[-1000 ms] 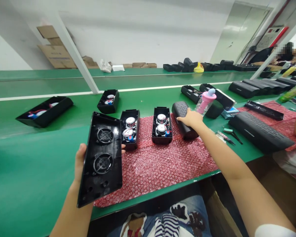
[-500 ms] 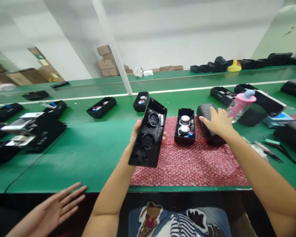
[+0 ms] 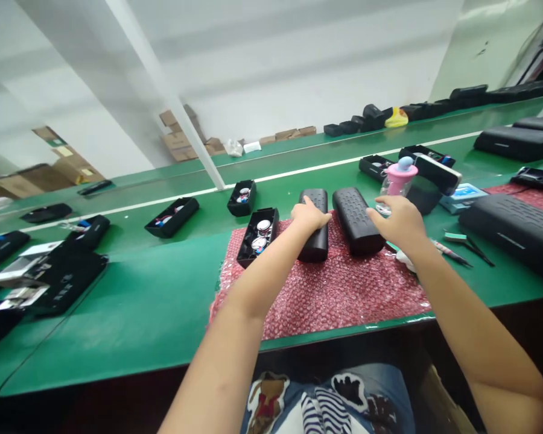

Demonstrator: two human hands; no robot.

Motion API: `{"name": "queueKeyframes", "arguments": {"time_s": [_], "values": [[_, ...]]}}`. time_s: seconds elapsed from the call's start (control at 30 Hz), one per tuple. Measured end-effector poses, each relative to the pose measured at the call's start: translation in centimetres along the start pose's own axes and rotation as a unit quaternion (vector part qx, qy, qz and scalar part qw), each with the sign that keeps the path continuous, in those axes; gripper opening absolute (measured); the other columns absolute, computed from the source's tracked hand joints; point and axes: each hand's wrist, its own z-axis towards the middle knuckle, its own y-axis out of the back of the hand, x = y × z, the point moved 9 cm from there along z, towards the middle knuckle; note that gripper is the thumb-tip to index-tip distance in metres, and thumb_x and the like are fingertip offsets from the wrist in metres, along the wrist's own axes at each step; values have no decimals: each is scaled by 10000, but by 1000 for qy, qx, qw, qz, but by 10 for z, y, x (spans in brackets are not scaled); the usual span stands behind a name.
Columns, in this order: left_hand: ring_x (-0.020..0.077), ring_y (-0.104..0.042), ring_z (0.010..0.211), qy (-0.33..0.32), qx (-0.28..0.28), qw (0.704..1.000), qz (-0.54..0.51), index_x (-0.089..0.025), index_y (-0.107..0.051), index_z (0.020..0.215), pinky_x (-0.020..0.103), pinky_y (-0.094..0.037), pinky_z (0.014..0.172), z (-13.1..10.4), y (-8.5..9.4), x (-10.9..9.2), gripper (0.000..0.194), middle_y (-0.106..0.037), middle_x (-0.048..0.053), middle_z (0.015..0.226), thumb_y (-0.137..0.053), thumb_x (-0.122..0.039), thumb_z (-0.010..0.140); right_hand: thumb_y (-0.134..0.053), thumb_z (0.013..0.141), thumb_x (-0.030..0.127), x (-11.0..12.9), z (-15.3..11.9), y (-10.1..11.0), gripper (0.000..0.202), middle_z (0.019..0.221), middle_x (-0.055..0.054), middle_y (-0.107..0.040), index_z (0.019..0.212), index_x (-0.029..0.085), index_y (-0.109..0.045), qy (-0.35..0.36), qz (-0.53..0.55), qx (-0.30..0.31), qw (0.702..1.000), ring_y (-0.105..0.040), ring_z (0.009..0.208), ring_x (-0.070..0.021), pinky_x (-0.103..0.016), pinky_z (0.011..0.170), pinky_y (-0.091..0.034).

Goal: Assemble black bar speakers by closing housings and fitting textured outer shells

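My left hand is closed over the top of a black speaker casing that lies with its outer face up on red bubble wrap. To its right lies a second black casing, textured on top. Next to that casing's right edge is my right hand, fingers apart, the thumb side touching or almost touching it. Left of both, an open black casing shows round speaker drivers and wires; my left forearm covers part of it.
Red bubble wrap covers part of the green bench. A pink-lidded bottle, tweezers and a large black casing stand to the right. More open casings lie farther back. A metal fixture is at left.
My left hand has brought the shell it held up down to the mat, outer face up. My right hand has shifted to the right casing's edge. Another person's hand at lower left is gone.
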Motion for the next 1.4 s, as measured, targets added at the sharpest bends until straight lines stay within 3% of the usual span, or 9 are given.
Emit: {"name": "queueKeyframes", "arguments": {"time_s": [0.13, 0.4, 0.53, 1.0, 1.23, 1.4], "values": [[383, -494, 1283, 15, -13, 997, 68, -55, -92, 1544, 440, -444, 1009, 11, -14, -12, 1074, -477, 269, 1413, -561, -662, 791, -532, 818, 360, -47, -23, 12, 397, 1123, -151, -679, 1089, 112, -685, -28, 10, -28, 999, -604, 1091, -301, -411, 987, -458], [357, -542, 1243, 16, -1, 993, 114, -67, -113, 1546, 393, -467, 978, 28, -16, -2, 1086, -534, 233, 1377, -504, -724, 774, -535, 793, 391, -118, -57, 5, 361, 1113, -150, -680, 1017, 152, -686, -97, 29, -8, 995, -616, 1088, -308, -442, 983, -469], [353, -556, 1227, 3, -7, 993, 120, -71, -159, 1540, 389, -467, 976, 27, -17, -4, 1078, -560, 224, 1351, -496, -738, 764, -523, 788, 418, -134, -69, 5, 336, 1073, -139, -692, 971, 185, -683, -109, 39, -20, 993, -632, 1052, -307, -440, 959, -482], [350, -554, 1227, 4, -28, 992, 121, -93, -167, 1544, 394, -460, 977, 25, -16, -5, 1045, -575, 217, 1332, -477, -736, 780, -522, 774, 476, -179, -124, 42, 342, 984, -133, -728, 890, 206, -698, -134, -2, -122, 984, -676, 992, -312, -411, 922, -527], [368, -562, 1208, 4, -20, 992, 126, -107, -188, 1542, 415, -470, 956, 29, -16, -5, 1034, -598, 202, 1310, -474, -739, 774, -538, 774, 466, -217, -156, 45, 236, 934, -80, -733, 843, 284, -671, -178, -35, -159, 971, -690, 959, -296, -394, 873, -557], [377, -593, 1159, 0, -40, 992, 121, -126, -287, 1511, 427, -486, 927, 29, -14, -3, 994, -624, 196, 1271, -484, -743, 757, -522, 763, 472, -226, -162, 40, 224, 942, -82, -732, 835, 306, -654, -194, -33, -159, 967, -695, 946, -307, -397, 869, -558]]}}
